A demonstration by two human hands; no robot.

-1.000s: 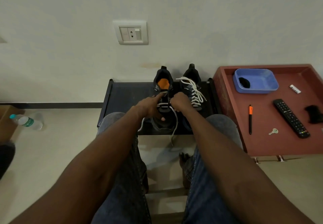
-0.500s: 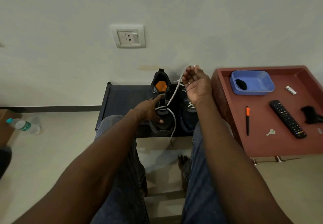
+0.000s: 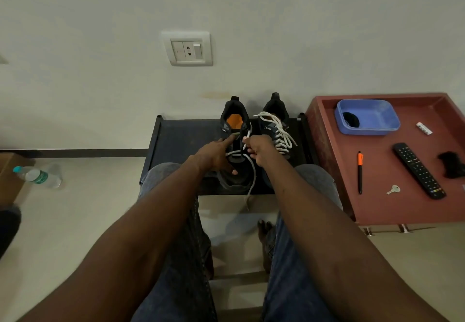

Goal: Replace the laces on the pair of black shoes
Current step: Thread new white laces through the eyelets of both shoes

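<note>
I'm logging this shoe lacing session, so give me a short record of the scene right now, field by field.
left shoe: on the black rack, partly laced, white lace trailing over the front edge
right shoe: beside it, fully laced in white
left hand: holds the left shoe, forefinger pointing into its eyelet area
right hand: pinches the lace near the upper eyelets
red table: blue tray, pen, key, remote
floor: water bottle
</note>
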